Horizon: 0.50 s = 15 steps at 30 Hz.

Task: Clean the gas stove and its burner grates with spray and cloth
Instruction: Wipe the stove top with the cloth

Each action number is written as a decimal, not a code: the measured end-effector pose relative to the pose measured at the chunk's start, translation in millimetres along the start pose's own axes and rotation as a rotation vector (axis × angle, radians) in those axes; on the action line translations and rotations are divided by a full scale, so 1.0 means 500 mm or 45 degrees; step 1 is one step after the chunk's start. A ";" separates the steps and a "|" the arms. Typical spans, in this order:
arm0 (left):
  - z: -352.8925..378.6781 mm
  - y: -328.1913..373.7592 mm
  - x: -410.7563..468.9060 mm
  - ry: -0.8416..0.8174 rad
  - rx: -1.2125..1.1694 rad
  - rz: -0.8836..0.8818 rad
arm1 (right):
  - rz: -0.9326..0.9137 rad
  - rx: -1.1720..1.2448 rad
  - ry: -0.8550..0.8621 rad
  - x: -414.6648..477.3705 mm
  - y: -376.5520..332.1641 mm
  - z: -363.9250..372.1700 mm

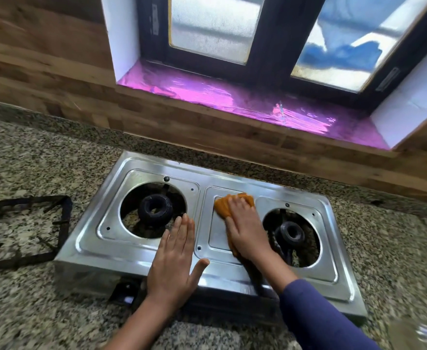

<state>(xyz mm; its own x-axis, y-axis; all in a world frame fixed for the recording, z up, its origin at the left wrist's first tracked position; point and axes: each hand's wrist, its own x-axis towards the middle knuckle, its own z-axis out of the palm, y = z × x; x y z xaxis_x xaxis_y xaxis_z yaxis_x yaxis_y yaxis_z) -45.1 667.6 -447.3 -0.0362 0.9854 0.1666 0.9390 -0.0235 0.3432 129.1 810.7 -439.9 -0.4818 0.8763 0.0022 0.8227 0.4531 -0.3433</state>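
Right hand was pressed flat on the orange cloth, wiping the middle of the stove; left hand spread flat, bracing it. Grate sat on the counter, probably still to do

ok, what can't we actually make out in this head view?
Cloth: mostly hidden under the right hand, so its full extent is unclear.
Burner grate: cut off by the left edge and blurred; whether it is one or two cannot be told.
Stove front panel: steep angle, partly behind the left hand and forearm.
Blurred object: cut off by the bottom-right corner, not identifiable.
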 end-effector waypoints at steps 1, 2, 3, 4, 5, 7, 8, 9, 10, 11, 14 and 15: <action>0.001 -0.001 0.000 -0.001 0.000 0.002 | -0.144 0.033 -0.080 -0.038 -0.006 -0.007; 0.001 -0.002 -0.001 -0.001 -0.002 0.006 | -0.284 0.069 -0.156 -0.079 -0.012 -0.014; 0.001 -0.002 -0.001 -0.005 -0.007 0.008 | -0.404 0.095 -0.212 -0.120 -0.014 -0.021; 0.002 -0.002 -0.002 -0.007 -0.013 0.010 | -0.495 0.098 -0.242 -0.155 -0.012 -0.026; 0.002 -0.002 -0.003 -0.011 -0.021 0.013 | -0.543 0.085 -0.254 -0.181 -0.007 -0.030; 0.000 -0.003 -0.003 -0.017 -0.018 0.016 | -0.538 0.074 -0.234 -0.203 0.005 -0.036; 0.000 -0.002 -0.003 -0.025 -0.007 0.019 | -0.498 0.069 -0.195 -0.198 0.010 -0.034; 0.000 -0.003 -0.002 -0.039 0.002 0.019 | -0.423 0.058 -0.151 -0.182 0.015 -0.029; 0.000 -0.003 -0.001 -0.051 0.007 0.016 | -0.319 0.033 -0.106 -0.154 0.018 -0.024; 0.000 -0.003 0.001 -0.063 0.014 0.013 | -0.199 -0.011 -0.055 -0.115 0.024 -0.017; -0.001 -0.001 0.003 -0.120 0.032 -0.004 | 0.163 -0.125 0.062 0.020 0.038 -0.003; -0.002 0.000 0.004 -0.130 0.045 -0.008 | 0.251 -0.139 0.079 0.056 0.040 -0.005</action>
<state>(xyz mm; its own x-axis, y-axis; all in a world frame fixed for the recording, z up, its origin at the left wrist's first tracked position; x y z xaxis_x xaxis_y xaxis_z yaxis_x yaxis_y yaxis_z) -45.6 669.4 -446.3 -0.0089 0.9976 0.0691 0.9503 -0.0131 0.3109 132.7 844.9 -444.6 -0.2919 0.9565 0.0043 0.9284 0.2844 -0.2392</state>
